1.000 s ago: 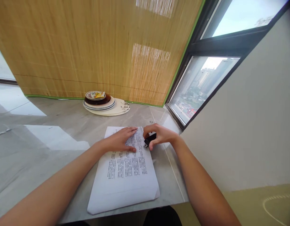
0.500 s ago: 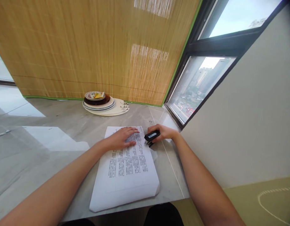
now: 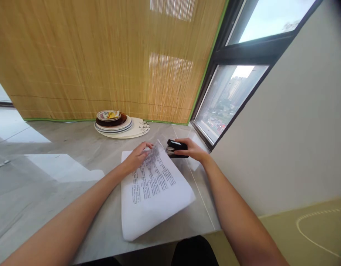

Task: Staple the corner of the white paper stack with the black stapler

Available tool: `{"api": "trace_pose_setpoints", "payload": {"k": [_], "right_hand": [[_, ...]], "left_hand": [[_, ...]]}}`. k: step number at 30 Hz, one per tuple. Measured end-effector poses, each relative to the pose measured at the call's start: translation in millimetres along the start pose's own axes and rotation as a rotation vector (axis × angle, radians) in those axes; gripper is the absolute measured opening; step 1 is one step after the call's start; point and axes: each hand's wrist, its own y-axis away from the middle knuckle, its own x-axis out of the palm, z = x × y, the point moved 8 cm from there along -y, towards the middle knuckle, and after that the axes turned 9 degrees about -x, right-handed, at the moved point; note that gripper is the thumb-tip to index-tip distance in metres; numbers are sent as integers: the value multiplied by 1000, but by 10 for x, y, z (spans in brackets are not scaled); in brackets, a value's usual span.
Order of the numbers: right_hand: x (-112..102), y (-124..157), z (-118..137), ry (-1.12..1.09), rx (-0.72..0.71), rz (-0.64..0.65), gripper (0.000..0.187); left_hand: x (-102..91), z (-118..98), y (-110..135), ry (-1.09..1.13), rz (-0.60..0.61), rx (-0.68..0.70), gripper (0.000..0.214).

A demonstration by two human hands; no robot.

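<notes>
A stack of white printed paper sheets lies on the grey marble counter, turned at an angle. My left hand pinches the top edge of the sheets and lifts the far corner slightly. My right hand is closed round a black stapler, whose jaws point left at the raised top right corner of the paper.
A pile of plates with a brown dish on top stands at the back by the bamboo blind. A window and a white wall close off the right side. The counter's front edge runs near my body.
The paper stack has turned counter-clockwise and its far corner has lifted. My left hand went from flat on the page to pinching the top edge. The stapler moved up to the corner.
</notes>
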Motion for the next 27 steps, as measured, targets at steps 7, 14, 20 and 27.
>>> {"api": "trace_pose_setpoints", "payload": {"k": [7, 14, 20, 27], "right_hand": [[59, 54, 544, 268, 147, -240, 32], [-12, 732, 834, 397, 381, -605, 33], [499, 655, 1023, 339, 382, -567, 25], [1450, 307, 791, 447, 354, -163, 25]], "left_hand": [[-106, 114, -7, -157, -113, -13, 34], [-28, 48, 67, -115, -33, 28, 35], [-251, -244, 125, -56, -116, 121, 21], [-404, -1553, 975, 13, -319, 251, 31]]}}
